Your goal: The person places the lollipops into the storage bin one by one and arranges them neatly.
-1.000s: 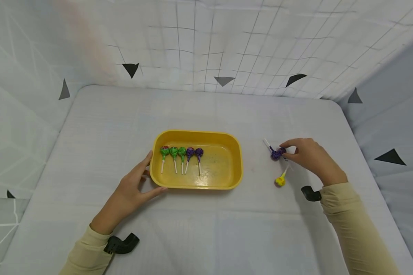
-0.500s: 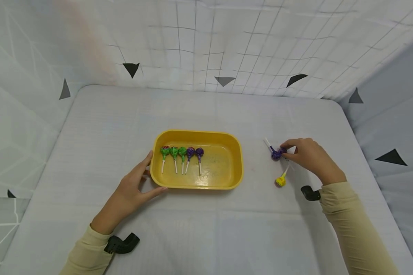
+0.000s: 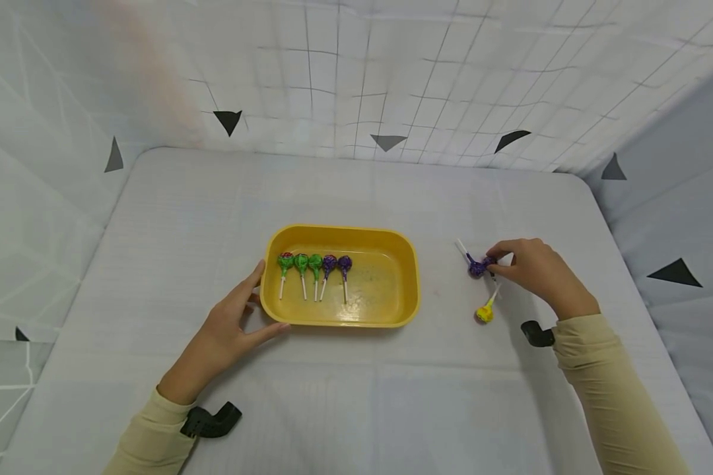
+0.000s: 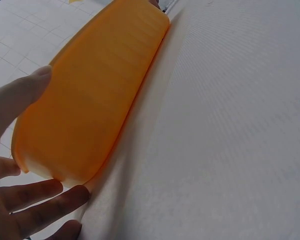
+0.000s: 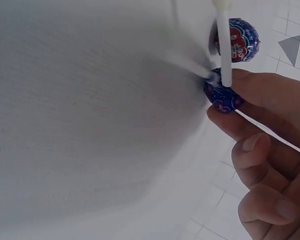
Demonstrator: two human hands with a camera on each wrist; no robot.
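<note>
In the head view, my left hand [image 3: 222,336] rests against the left end of a yellow tray [image 3: 386,321], thumb along its front rim, fingers straight at its end wall. Three green lollipops [image 3: 301,263] and two purple lollipops [image 3: 345,263] lie in a row inside it, sticks toward me. My right hand [image 3: 535,274] pinches the head of a purple lollipop [image 5: 222,100] between thumb and index finger, low over the table. Beside it lies another purple lollipop [image 3: 476,268], its stick pointing away. A yellow lollipop [image 3: 484,313] lies nearer me, its stick toward the pinched one.
A white cloth covers the table [image 3: 356,402]. White hanging sheets with lines and dark triangles [image 3: 228,122] stand behind it and at both sides. A black wrist device [image 3: 210,421] sits at the left sleeve, another black device [image 3: 537,334] at the right.
The pinched purple lollipop has shifted very slightly to the right with my right hand's fingertips. My left hand and the tray stay in place.
</note>
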